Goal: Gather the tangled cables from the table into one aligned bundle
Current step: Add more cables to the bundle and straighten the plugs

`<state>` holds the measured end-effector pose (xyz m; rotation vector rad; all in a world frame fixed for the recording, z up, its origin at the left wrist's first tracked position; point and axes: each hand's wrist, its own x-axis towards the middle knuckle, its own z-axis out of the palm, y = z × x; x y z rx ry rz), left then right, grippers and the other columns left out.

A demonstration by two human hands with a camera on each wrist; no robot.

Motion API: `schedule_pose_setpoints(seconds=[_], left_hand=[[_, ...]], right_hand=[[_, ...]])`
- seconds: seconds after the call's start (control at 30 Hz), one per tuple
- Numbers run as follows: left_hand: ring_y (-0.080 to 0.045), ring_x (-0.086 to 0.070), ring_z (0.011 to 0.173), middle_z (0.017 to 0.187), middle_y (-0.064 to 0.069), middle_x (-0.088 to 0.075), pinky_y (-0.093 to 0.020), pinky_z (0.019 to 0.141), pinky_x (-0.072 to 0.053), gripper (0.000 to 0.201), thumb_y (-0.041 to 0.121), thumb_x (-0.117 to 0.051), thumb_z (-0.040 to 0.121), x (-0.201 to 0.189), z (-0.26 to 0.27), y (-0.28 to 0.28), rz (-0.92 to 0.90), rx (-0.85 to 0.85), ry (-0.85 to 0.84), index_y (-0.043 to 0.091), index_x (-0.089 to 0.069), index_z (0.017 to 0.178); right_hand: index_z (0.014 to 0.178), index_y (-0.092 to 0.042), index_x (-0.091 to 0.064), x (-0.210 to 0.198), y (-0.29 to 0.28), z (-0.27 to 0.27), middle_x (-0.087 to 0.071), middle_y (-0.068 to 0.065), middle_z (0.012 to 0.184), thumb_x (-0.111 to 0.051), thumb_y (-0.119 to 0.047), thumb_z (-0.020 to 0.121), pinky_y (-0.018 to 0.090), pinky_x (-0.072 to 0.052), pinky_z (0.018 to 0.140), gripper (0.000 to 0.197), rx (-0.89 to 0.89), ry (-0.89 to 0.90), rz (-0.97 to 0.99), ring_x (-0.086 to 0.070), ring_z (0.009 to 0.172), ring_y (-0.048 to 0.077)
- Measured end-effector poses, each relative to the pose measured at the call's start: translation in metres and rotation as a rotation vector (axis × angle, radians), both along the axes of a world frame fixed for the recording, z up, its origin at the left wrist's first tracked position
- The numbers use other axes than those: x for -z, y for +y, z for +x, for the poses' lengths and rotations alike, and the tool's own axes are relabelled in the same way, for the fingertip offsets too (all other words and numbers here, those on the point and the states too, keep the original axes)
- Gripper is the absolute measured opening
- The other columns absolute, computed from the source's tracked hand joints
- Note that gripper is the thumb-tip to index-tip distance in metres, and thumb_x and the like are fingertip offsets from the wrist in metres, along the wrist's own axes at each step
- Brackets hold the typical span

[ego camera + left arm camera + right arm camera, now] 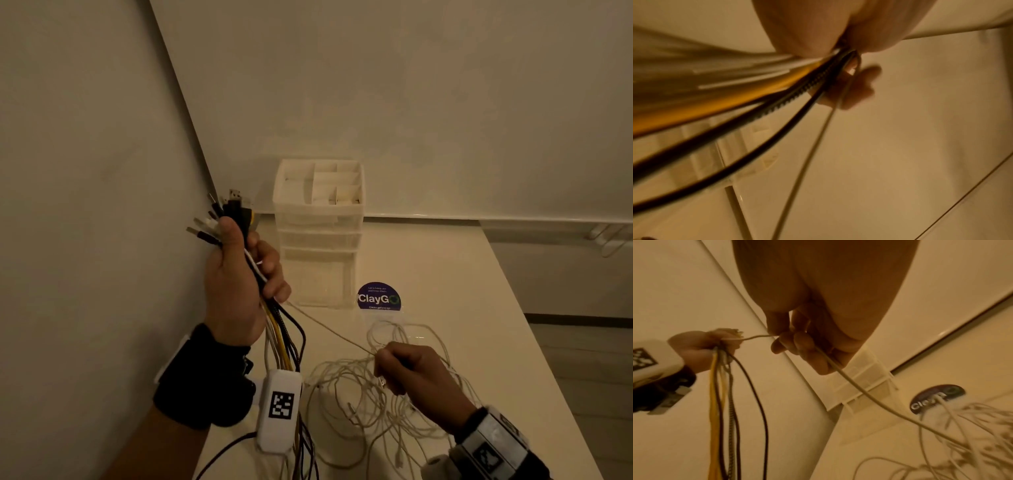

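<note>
My left hand (239, 274) is raised at the table's left edge and grips a bundle of cables (281, 342), black, yellow, white and braided, with their plugs (222, 216) sticking out above the fist. The strands hang down past my left wrist. A thin white cable (329, 329) runs taut from that fist to my right hand (407, 370), which pinches it low over the table. In the right wrist view the fingers (797, 344) curl round this cable (859, 391). A tangle of white cables (383, 404) lies on the table under and around the right hand.
A white plastic drawer organiser (320, 233) stands at the back of the white table (462, 291), against the wall. A round dark sticker (378, 297) lies just in front of it. The table's right edge drops to the floor.
</note>
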<state>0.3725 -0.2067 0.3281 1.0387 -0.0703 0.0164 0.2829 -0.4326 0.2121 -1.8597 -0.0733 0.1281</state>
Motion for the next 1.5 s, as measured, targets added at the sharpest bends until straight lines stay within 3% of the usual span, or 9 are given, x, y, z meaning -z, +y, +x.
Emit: schedule_pose_setpoints(seconds=[0.13,0.33,0.5,0.73,0.9,1.17,1.27,1.4,1.5], left_hand=[[-0.010,-0.019,0.033,0.050,0.001,-0.026,-0.017,0.039,-0.016,0.046,0.055,-0.050,0.088,0.003,-0.006,-0.005,0.261,0.133,-0.077,0.017,-0.037,0.064],[0.000,-0.056,0.054,0.057,0.017,-0.060,-0.018,0.057,-0.044,0.008,0.030,-0.076,0.080,0.028,-0.023,-0.039,0.852,0.310,-0.266,0.033,-0.071,0.086],[0.008,-0.049,0.046,0.046,0.024,-0.054,-0.005,0.049,-0.032,0.023,0.015,-0.064,0.090,0.037,-0.028,-0.067,0.787,0.212,-0.259,0.031,-0.062,0.074],[-0.006,-0.033,0.033,0.037,0.009,-0.041,-0.023,0.043,-0.029,0.031,0.015,-0.061,0.092,0.035,-0.007,-0.048,0.616,-0.047,-0.139,0.022,-0.062,0.062],[-0.008,-0.022,0.029,0.037,0.009,-0.030,-0.014,0.038,-0.022,0.033,0.021,-0.057,0.096,0.011,0.022,-0.005,0.322,-0.301,-0.065,0.016,-0.054,0.064],[-0.006,-0.034,0.035,0.052,0.007,-0.050,-0.022,0.042,-0.030,0.023,0.033,-0.071,0.084,0.023,0.019,-0.002,0.459,-0.384,-0.084,0.012,-0.067,0.077],[0.004,-0.045,0.042,0.055,0.017,-0.058,-0.021,0.049,-0.037,0.014,0.027,-0.073,0.083,0.022,0.006,-0.018,0.578,-0.237,-0.155,0.023,-0.073,0.096],[0.008,-0.057,0.058,0.063,0.026,-0.067,-0.011,0.056,-0.043,0.022,0.019,-0.074,0.082,0.028,-0.016,-0.054,0.800,0.127,-0.225,0.041,-0.071,0.084],[-0.001,-0.048,0.051,0.056,0.014,-0.060,-0.015,0.051,-0.036,0.009,0.023,-0.072,0.084,0.044,-0.028,-0.075,0.859,0.232,-0.215,0.031,-0.074,0.081]], right_hand=[[0.056,-0.018,-0.053,0.001,-0.001,0.007,-0.044,-0.006,0.052,-0.056,-0.027,0.095,0.024,-0.037,0.055,0.040,0.130,-0.022,-0.023,-0.041,0.051,0.009],[0.049,-0.007,-0.039,-0.036,0.007,0.038,-0.029,0.002,0.047,-0.060,-0.016,0.077,0.031,-0.026,0.051,0.036,0.223,-0.054,0.204,-0.026,0.043,0.013],[0.054,0.013,-0.039,-0.069,0.009,0.058,-0.027,0.004,0.048,-0.051,-0.008,0.075,0.026,-0.020,0.048,0.032,0.145,-0.118,0.332,-0.021,0.044,0.013],[0.064,-0.006,-0.062,-0.062,0.005,0.053,-0.037,0.016,0.058,-0.051,-0.024,0.092,0.026,-0.031,0.051,0.034,-0.001,-0.119,0.311,-0.033,0.050,0.016],[0.065,-0.003,-0.061,-0.020,-0.023,0.041,-0.035,0.006,0.056,-0.055,-0.030,0.089,0.028,-0.029,0.052,0.037,0.072,0.002,0.244,-0.032,0.049,0.014],[0.048,-0.015,-0.039,-0.009,-0.032,0.037,-0.032,-0.005,0.048,-0.059,-0.007,0.093,0.029,-0.026,0.050,0.049,0.284,0.049,0.167,-0.025,0.046,0.011],[0.050,-0.007,-0.036,-0.021,-0.029,0.038,-0.029,0.004,0.049,-0.059,-0.002,0.089,0.031,-0.029,0.050,0.046,0.317,0.020,0.136,-0.024,0.046,0.015],[0.051,-0.002,-0.034,-0.044,-0.019,0.039,-0.026,0.011,0.053,-0.061,-0.006,0.087,0.031,-0.027,0.050,0.045,0.243,-0.034,0.183,-0.024,0.047,0.016],[0.051,0.000,-0.037,-0.063,-0.010,0.040,-0.025,0.011,0.053,-0.054,-0.012,0.082,0.032,-0.021,0.048,0.037,0.165,-0.099,0.301,-0.018,0.049,0.016]])
